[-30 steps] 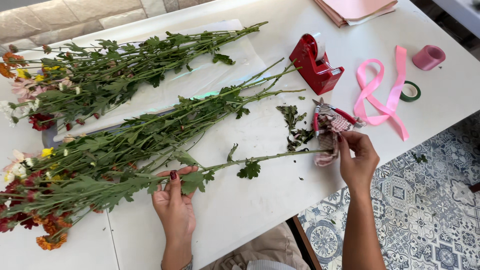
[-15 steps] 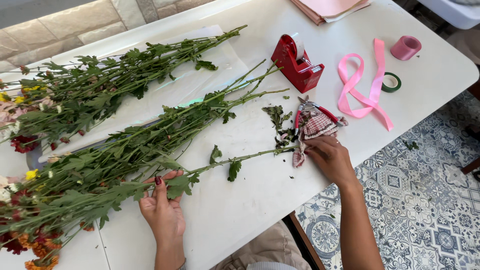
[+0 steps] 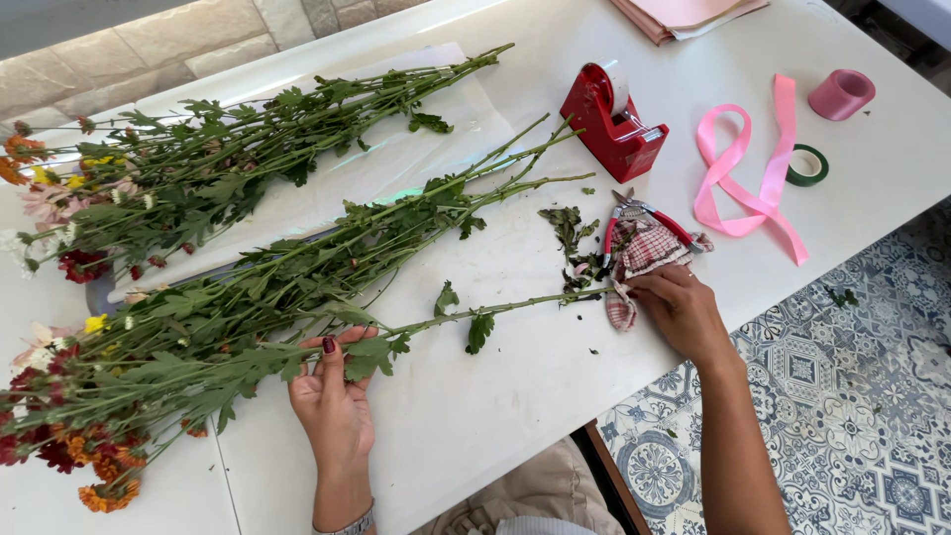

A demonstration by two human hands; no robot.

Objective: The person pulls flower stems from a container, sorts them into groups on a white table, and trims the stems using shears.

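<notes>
The left hand (image 3: 332, 406) lies palm down near the front edge of the white table (image 3: 515, 396), its fingers loosely spread and the fingertips pressing on the leaves of a long green flower stem (image 3: 475, 309) that runs from the hand toward the right; the hand is open and clasps nothing. The right hand (image 3: 679, 307) rests farther along the same front edge, fingers curled and closed on a crumpled red-and-white checked cloth (image 3: 639, 260), right at the cut end of that stem. Just behind the cloth, partly covered by it, lie red-handled pruning shears (image 3: 644, 213), and beside them a small heap of stripped dark green leaves (image 3: 573, 238) litters the table between the stem end and the cloth. Behind the hand-held stem, a thick bundle of leafy chrysanthemum stems (image 3: 297, 267) stretches diagonally across the middle of the table, its orange, red and yellow blooms at the left front corner. A second bundle of flowers (image 3: 248, 159) lies on a sheet of clear wrapping film (image 3: 396, 159) toward the back left edge. A red tape dispenser (image 3: 612, 124) stands behind the shears, well apart from both hands. To its right a looped pink satin ribbon (image 3: 753, 183) lies flat, with a green roll of floral tape (image 3: 807, 164) just beside it and a pink ribbon spool (image 3: 841, 94) near the right edge. A stack of pink paper (image 3: 684, 15) sits at the back edge.
</notes>
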